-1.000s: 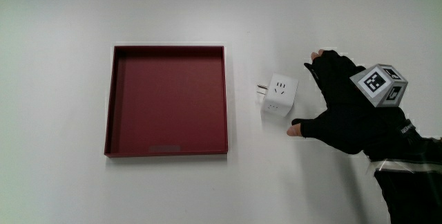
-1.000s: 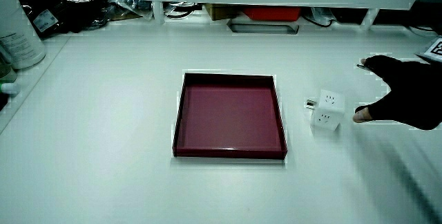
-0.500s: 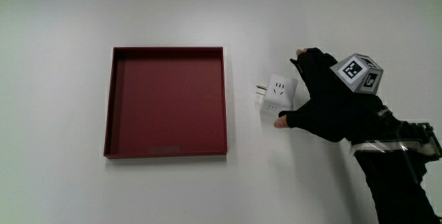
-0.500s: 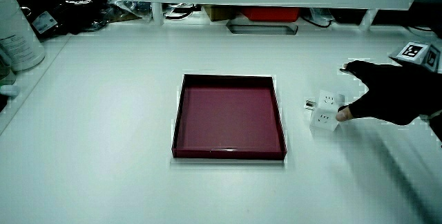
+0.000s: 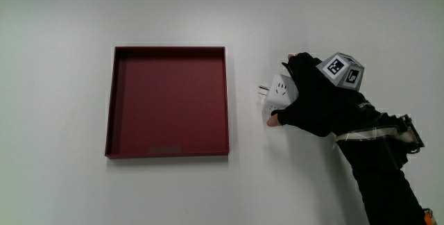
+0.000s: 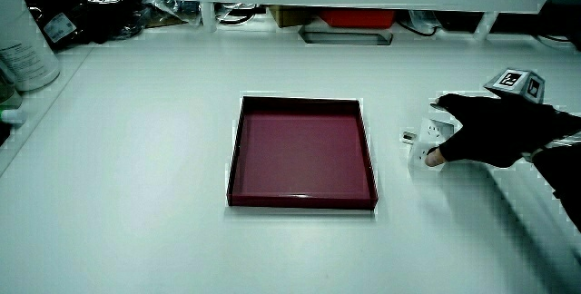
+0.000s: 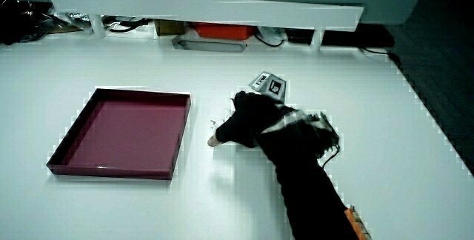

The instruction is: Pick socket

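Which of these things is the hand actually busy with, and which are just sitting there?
In use:
- hand, closing around the cube
- white socket cube, on the table

Just lying there:
- dark red tray, beside the cube
- white bottle at the table's edge

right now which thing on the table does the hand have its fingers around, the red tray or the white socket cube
The white socket cube. The hand is wrapped around it, thumb on the side nearer the person and fingers over the top. The red tray sits untouched beside it, with nothing in it.
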Tool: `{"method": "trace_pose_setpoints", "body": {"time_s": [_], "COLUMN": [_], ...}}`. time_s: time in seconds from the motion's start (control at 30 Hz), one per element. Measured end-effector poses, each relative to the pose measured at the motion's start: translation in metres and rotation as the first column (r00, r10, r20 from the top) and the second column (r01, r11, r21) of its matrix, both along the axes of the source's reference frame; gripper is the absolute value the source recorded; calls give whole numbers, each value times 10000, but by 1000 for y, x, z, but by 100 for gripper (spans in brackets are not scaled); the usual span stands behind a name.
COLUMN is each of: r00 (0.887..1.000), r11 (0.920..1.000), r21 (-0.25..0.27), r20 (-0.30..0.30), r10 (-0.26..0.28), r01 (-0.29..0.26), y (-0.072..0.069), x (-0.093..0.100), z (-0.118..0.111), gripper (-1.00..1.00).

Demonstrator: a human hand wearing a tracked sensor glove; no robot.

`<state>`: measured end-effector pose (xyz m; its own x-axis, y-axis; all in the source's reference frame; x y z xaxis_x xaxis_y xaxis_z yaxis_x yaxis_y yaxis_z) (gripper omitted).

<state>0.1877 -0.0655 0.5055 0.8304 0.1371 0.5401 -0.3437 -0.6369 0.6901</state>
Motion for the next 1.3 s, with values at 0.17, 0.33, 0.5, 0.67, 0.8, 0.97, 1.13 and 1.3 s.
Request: {"method": "trace_pose_setpoints", "body": {"time_s": [0.17,0.33,0.5,0.67,0.8,0.97,1.13,1.3], "r00": [9998,9992,9986,9988,9969,9952,9758,9733], "r11": [9990,9973,9943,9922,9868,9797,9924,9894], "r21": [403,640,926,1156,1486,1951,1221,1428], "r20": [146,210,129,199,553,929,2182,2218], "r10": [167,346,519,452,561,292,-145,-585], "r01": [-173,-359,-529,-472,-638,-470,-126,269], "y": [0,1,1,2,0,-3,-3,0], "x": [2,2,5,4,5,-6,-23,-50], "z": [-5,-8,-3,-9,-16,-38,-44,-62], "gripper": [27,50,73,95,100,100,100,100]}}
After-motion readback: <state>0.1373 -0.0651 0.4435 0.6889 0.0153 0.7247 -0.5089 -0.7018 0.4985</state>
